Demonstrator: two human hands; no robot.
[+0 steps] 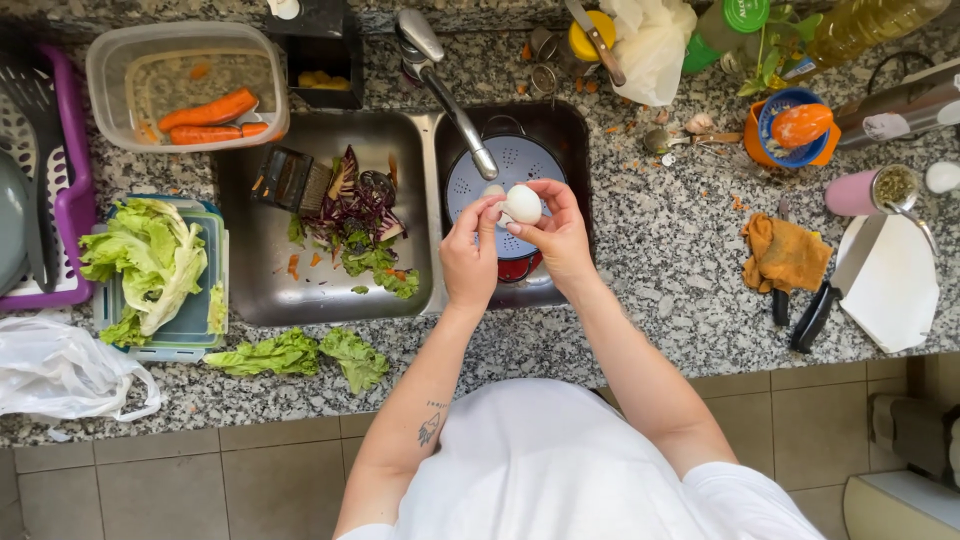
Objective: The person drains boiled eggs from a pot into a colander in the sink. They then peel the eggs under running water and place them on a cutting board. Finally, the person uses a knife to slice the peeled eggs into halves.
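White and smooth, the egg [522, 203] sits pinched between both hands [470, 255] [560, 235] above the colander [470, 180] in the sink [560, 125]. It looks light, slippery and easily crushed; fingertips around its middle suit it best.

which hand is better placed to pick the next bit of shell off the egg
Probably the left hand: its fingertips pinch at the egg's left edge, while the right hand cradles it over the colander.

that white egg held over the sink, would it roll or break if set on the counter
The egg is rounded and smooth, so it would probably roll on the flat granite counter. Both hands, left and right, hold it by the fingertips, suggesting it is light and likely fragile.
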